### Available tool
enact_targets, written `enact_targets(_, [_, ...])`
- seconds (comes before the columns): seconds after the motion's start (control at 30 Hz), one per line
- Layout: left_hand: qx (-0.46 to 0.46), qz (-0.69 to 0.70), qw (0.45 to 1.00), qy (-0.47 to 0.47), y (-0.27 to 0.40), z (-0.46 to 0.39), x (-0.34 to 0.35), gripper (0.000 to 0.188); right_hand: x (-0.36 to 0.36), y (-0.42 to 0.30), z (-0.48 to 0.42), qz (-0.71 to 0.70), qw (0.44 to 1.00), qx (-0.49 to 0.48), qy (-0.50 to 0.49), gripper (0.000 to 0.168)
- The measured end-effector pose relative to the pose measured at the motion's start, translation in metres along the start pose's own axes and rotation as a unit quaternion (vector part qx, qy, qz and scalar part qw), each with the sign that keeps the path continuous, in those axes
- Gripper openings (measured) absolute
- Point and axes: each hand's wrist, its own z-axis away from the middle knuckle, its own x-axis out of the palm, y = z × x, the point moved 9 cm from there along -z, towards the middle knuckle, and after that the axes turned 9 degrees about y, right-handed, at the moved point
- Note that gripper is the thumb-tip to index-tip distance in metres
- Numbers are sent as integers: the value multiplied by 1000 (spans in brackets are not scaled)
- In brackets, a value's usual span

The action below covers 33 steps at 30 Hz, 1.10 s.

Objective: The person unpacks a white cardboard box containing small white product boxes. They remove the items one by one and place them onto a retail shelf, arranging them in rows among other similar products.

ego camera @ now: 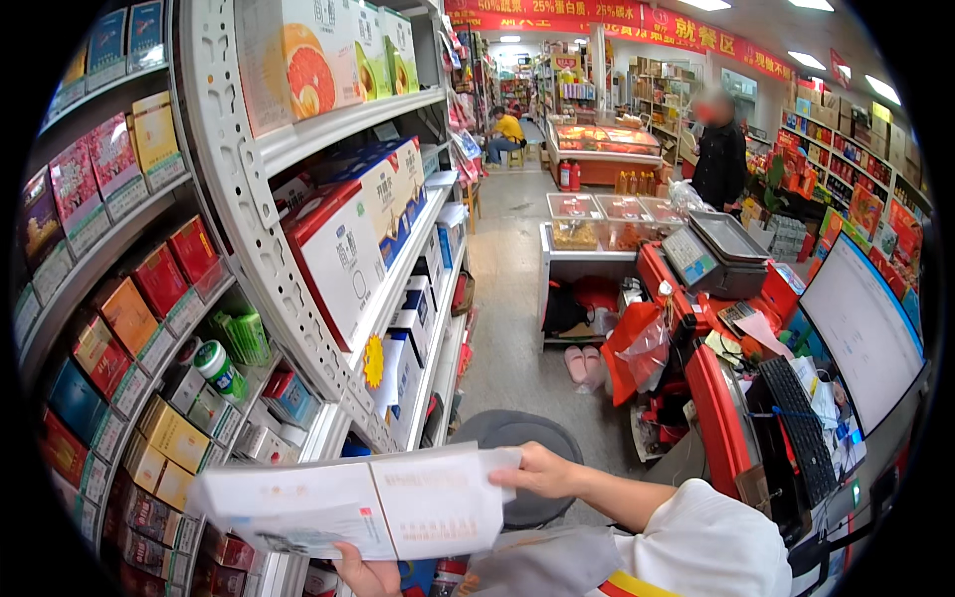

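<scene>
A flat white printed cardboard carton or large paper packet [358,504], with a thin dark band across it, lies between my hands at the bottom of the view. My right hand [541,472] grips its right end, thumb on top. My left hand [367,573] holds its lower edge from beneath; part of that hand is cut off by the picture's rim. Beyond the packet stands a round dark stool seat [522,440]. Grey plastic film [548,556] lies close to my right forearm.
Metal shelves [257,179] with boxed goods rise at the left. A red counter at the right bears a scale [690,257], a keyboard [798,433] and a monitor [865,336]. Pink slippers [583,366] lie on the aisle floor. A person in black [718,160] stands beyond; another in yellow sits farther back.
</scene>
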Motion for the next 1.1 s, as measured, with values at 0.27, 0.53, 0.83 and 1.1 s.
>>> enact_targets(0.27, [-27, -66, 985, -158, -34, -19, 43, 71, -53, 17, 7, -145, 985, 89, 21, 27])
enact_targets(0.53, [-84, -211, 957, -184, -118, -82, 59, 61, -82, 54, 2, 152, 984, 95, -1, 25])
enact_targets(0.83, [46, -292, 953, -68, -110, -55, 72, 90, -101, 17, -7, 418, 881, -82, 206, 31])
enact_targets(1.1, [26, -333, 928, 163, -98, -64, 28, 39, -112, 48, -32, 253, 960, -54, 105, 38])
